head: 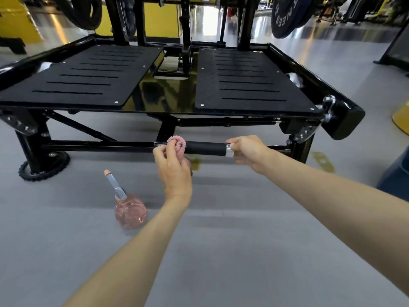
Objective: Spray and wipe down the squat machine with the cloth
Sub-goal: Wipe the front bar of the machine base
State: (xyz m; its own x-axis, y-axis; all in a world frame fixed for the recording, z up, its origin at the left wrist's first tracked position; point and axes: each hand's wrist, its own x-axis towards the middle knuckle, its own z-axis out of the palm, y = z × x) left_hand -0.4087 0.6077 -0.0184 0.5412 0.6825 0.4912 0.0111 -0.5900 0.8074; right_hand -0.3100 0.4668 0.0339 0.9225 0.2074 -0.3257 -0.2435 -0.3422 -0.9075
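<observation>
The fuzzy pink cloth (177,145) is bunched against the left end of the black foam-covered handle bar (205,148), low on the front of the black steel squat machine (342,120). Below and left of that handle, a round, clear pink spray bottle (130,213) stands on the grey floor (221,251); whether it holds liquid is hard to make out. The left hand (174,171), arm outstretched, pinches the cloth and hides its lower part. The right hand (250,151) curls round the handle's right end, at the chrome collar (229,150).
</observation>
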